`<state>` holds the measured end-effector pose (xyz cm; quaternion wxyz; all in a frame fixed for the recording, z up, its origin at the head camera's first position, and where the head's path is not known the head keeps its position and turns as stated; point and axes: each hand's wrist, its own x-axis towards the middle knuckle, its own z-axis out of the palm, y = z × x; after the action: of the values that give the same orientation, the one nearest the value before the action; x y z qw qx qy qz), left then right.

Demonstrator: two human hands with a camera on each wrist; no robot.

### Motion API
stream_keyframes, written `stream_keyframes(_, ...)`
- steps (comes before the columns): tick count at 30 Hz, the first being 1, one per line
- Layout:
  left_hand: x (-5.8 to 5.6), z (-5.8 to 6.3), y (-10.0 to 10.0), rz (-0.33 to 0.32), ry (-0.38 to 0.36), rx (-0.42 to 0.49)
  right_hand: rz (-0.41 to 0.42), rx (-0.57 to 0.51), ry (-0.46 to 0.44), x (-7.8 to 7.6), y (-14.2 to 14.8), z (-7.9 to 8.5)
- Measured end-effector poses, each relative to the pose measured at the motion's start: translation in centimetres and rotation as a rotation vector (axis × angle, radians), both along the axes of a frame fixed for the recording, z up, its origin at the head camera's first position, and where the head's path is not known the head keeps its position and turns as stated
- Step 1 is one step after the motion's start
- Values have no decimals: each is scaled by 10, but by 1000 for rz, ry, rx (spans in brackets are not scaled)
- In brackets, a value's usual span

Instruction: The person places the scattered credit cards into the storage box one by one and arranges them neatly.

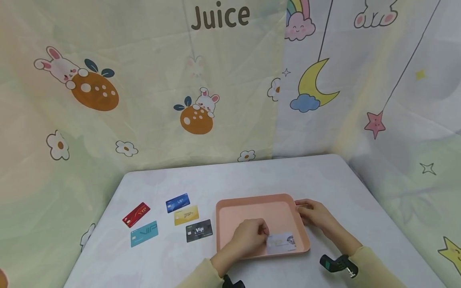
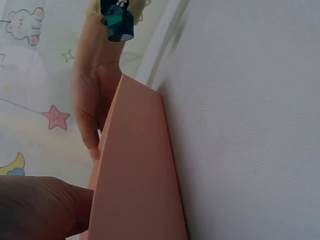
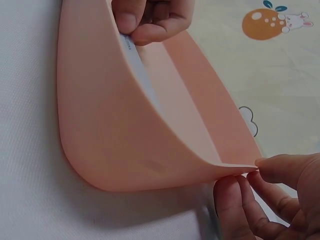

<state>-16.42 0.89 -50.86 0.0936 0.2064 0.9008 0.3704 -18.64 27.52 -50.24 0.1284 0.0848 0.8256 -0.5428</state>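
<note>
The left hand (image 1: 248, 239) reaches into the pink tray (image 1: 252, 208) from the near side, fingers curled, pinching a pale card (image 1: 282, 242) that lies flat in the tray's near right corner. The right hand (image 1: 315, 214) rests at the tray's far right corner, fingertips (image 3: 272, 167) pinching the rim. Five more cards (image 1: 199, 230) lie on the white table (image 1: 252, 172), left of the tray

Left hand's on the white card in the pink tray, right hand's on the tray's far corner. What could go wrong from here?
1. The left hand pinches the white card close to the tray's near rim; a slip could send it over the rim onto the table.
2. The right hand grips only one corner, so the tray may pivot or tip.
3. A sliding tray could bump the black card beside it.
</note>
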Motion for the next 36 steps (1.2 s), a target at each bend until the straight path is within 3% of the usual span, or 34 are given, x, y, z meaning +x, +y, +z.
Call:
stream_keyframes(12,-1,-3,6,38,34,-11,-2,10,-2,-2,-1,0)
stream_keyframes(29,-2,-5,-2,25,-2,94,9,2,-11,0,-1,3)
stream_keyframes(36,-2,7,-14,40,-28,138,7,-13,-8,0,-1,3)
